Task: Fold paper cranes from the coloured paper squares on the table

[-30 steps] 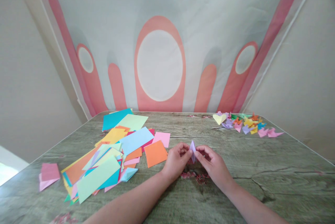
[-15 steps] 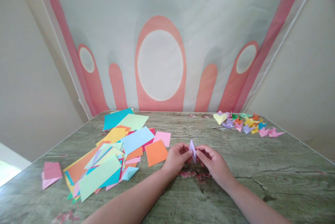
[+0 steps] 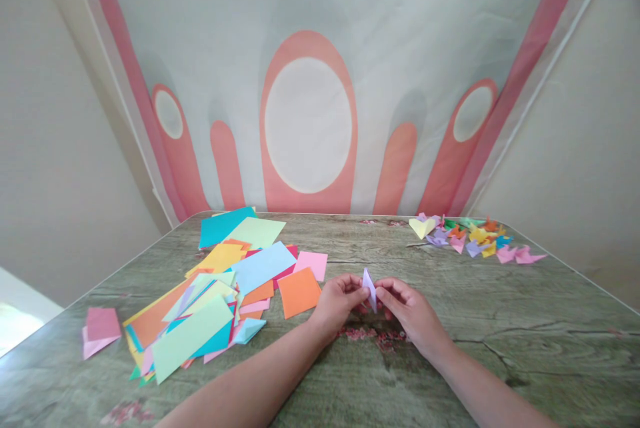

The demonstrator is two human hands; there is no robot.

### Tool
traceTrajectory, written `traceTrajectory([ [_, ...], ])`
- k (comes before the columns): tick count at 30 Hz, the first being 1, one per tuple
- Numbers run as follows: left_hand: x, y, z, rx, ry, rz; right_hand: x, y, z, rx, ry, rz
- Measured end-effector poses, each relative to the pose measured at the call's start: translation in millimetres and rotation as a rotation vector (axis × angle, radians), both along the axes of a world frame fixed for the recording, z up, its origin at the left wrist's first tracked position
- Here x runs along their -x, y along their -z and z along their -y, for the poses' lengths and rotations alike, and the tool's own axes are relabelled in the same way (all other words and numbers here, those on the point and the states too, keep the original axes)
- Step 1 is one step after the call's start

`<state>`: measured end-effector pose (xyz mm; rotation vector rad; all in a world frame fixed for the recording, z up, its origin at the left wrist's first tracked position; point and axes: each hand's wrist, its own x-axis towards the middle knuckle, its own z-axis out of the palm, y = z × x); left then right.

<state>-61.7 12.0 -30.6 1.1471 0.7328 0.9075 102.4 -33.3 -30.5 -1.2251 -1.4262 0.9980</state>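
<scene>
A small lilac folded paper (image 3: 369,287), narrow and diamond-shaped, stands upright between my two hands just above the table. My left hand (image 3: 340,300) pinches its left edge with thumb and fingertips. From the other side, my right hand (image 3: 413,311) grips its right edge the same way. The fingertips behind the paper are partly hidden. Closest to my left hand lies a square orange sheet (image 3: 299,292), with a pink sheet (image 3: 312,265) just beyond it.
Loose coloured paper sheets (image 3: 193,339) lie heaped on the left of the wood-patterned table (image 3: 360,381). A folded pink piece (image 3: 103,327) sits at the far left, a light blue folded piece (image 3: 250,331) beside the heap. Several small origami figures (image 3: 480,235) cluster at the back right.
Both hands keep their hold on the lilac folded paper, which is turned very slightly. The whole view has shifted a few pixels; nothing else has visibly moved.
</scene>
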Motion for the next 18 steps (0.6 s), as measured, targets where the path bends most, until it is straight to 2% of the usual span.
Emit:
traceTrajectory([
  [9, 2.4, -0.2, -1.5, 0.043, 0.057, 0.023, 1.8, -4.8, 1.3, 0.001, -0.011, -0.024],
  [18, 1.0, -2.5, 1.0, 0.017, 0.007, -0.011, 1.5, -6.5, 2.8, -0.004, -0.011, -0.006],
])
